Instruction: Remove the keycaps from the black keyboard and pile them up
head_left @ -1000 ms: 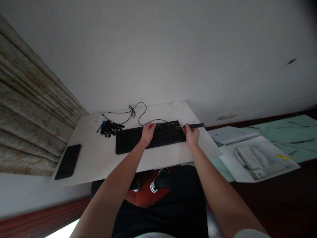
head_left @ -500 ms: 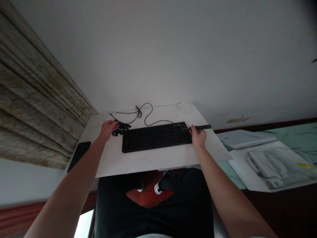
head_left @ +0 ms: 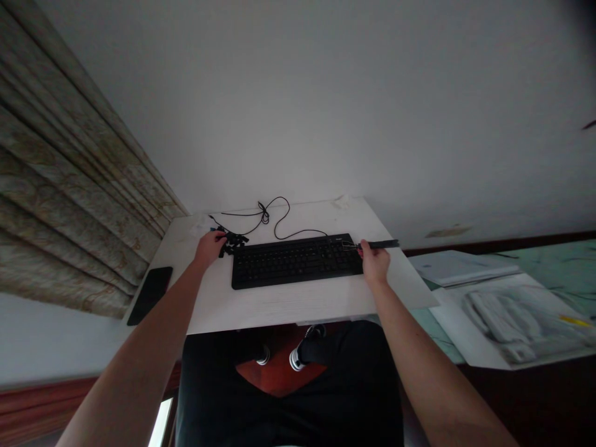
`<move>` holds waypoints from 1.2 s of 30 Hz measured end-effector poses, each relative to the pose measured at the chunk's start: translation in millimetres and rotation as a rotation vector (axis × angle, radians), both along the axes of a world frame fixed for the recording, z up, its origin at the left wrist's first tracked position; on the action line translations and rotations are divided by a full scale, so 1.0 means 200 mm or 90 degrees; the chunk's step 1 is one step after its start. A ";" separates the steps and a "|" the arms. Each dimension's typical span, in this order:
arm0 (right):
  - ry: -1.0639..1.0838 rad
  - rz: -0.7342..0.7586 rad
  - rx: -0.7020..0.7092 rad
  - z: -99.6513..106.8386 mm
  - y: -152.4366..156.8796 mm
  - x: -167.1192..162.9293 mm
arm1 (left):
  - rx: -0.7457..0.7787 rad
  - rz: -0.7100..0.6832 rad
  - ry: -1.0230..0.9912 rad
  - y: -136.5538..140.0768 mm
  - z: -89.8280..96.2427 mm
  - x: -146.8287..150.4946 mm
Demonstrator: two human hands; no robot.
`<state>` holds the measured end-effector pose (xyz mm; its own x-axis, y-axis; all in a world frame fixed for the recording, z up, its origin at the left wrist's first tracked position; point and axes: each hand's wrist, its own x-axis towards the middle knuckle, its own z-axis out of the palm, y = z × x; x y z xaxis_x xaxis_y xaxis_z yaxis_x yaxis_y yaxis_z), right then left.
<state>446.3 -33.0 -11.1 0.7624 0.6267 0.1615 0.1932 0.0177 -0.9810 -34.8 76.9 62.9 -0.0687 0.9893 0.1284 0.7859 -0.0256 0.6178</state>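
Note:
A black keyboard [head_left: 288, 264] lies across the white table, some keys apparently off. Beside its upper left corner is a loose pile of small black keycaps [head_left: 236, 241]. My left hand [head_left: 210, 247] is at the pile's left side, fingers curled together among the caps; what is between them is too small to make out. In my right hand [head_left: 374, 261], at the keyboard's right end, is a keycap puller [head_left: 384, 244]. Its wire loops point left over the number keys and its dark handle sticks out to the right.
A thin black cable [head_left: 282, 217] with a knot runs behind the keyboard. At the table's left edge lies a dark phone-like slab [head_left: 151, 292]. A white folder or box [head_left: 465, 267] and a bagged item [head_left: 512, 316] rest on the green surface at right. A curtain [head_left: 69, 174] hangs left.
My left hand has shifted slightly right, closer over the keycap pile. My right hand keeps hold of the puller at the keyboard's right end. The whole view has tilted a little.

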 end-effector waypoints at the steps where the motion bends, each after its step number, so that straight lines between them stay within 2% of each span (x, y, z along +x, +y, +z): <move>1: 0.003 -0.001 0.008 0.00 0.00 0.00 | 0.023 0.003 -0.003 0.00 -0.01 0.01; 5: 0.010 -0.002 0.008 0.02 0.00 -0.01 | 0.125 0.028 -0.046 -0.03 -0.02 0.11; 7: 0.011 0.000 -0.005 0.03 -0.01 -0.02 | 0.163 -0.007 -0.049 -0.06 -0.02 0.21; 10: 0.006 0.001 -0.019 0.03 -0.01 -0.02 | 0.175 -0.151 -0.002 -0.15 -0.02 0.44; 15: 0.014 -0.001 -0.016 0.03 -0.02 -0.02 | 0.132 -0.394 0.067 -0.35 -0.07 0.95; 17: 0.013 0.004 -0.021 0.03 -0.02 -0.01 | 0.128 -0.422 0.099 -0.42 -0.09 1.12; 20: 0.011 0.011 -0.034 0.03 -0.02 0.00 | 0.122 -0.403 0.135 -0.46 -0.12 1.29; 24: 0.048 0.020 -0.011 0.02 -0.01 0.01 | 0.120 -0.377 0.163 -0.45 -0.16 1.35; 31: 0.111 0.036 0.011 0.01 0.00 0.02 | 0.125 -0.372 0.131 -0.45 -0.20 1.33; 34: 0.141 0.050 0.013 0.05 0.00 0.02 | 0.127 -0.379 0.129 -0.46 -0.19 1.33; 36: 0.114 0.081 0.000 0.11 0.00 0.00 | 0.127 -0.380 0.129 -0.46 -0.19 1.33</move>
<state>446.1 -32.1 10.4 0.6937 0.7196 0.0308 0.0124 0.0308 -0.9994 232.1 -14.9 25.1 0.5287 0.8060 0.2662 0.7014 -0.5915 0.3978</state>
